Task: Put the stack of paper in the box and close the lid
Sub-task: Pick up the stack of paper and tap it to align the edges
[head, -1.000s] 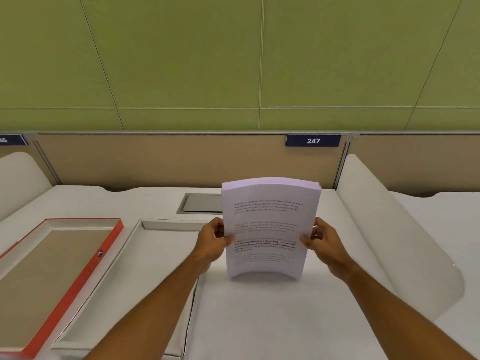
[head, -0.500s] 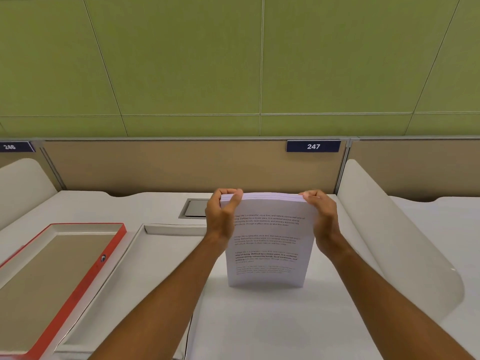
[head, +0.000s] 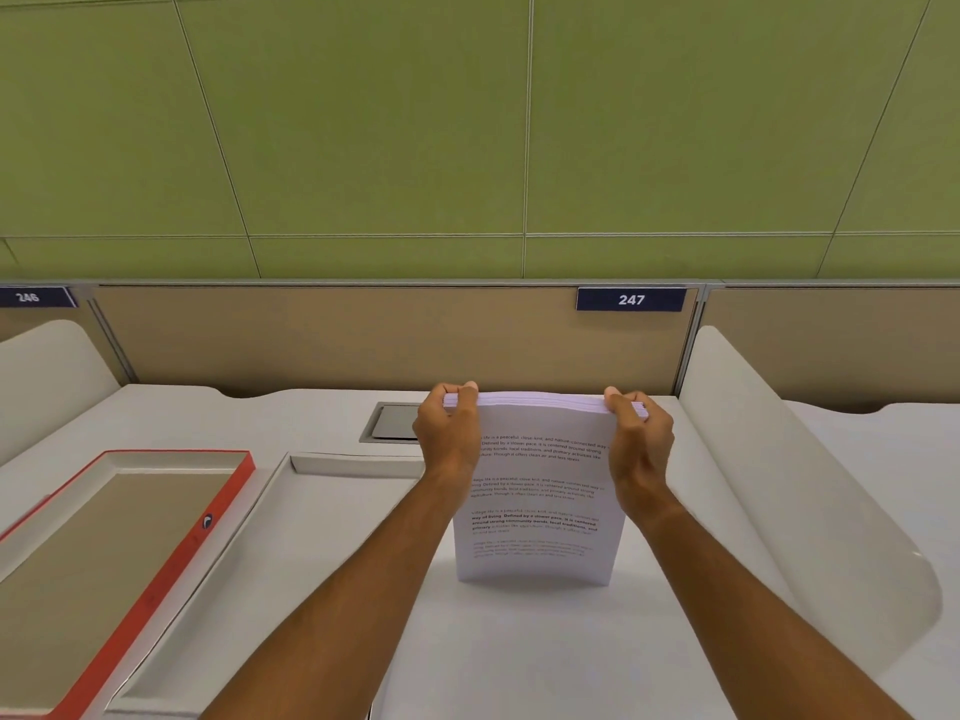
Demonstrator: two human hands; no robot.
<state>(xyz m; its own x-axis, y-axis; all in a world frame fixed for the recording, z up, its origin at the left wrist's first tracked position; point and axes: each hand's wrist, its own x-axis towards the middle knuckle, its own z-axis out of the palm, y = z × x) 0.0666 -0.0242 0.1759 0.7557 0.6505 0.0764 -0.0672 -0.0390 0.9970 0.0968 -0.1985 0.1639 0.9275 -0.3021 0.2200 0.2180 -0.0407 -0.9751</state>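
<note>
A thick stack of printed paper (head: pixel 540 511) stands on its lower edge on the white desk, slightly bowed. My left hand (head: pixel 448 433) grips its top left corner and my right hand (head: pixel 640 439) grips its top right corner. To the left lies the open white box (head: pixel 291 543), shallow and with nothing in it. Further left lies its red-rimmed lid (head: pixel 171 569), inner side up, with a brown inside.
A curved white divider (head: pixel 789 485) rises on the right, another at the far left (head: pixel 47 371). A grey cable hatch (head: pixel 392 422) sits in the desk behind the box. A tan partition with plate 247 (head: pixel 630 299) closes the back.
My hands moved from the sides of the stack up to its top corners. The stack still stands on edge at the same spot on the desk.
</note>
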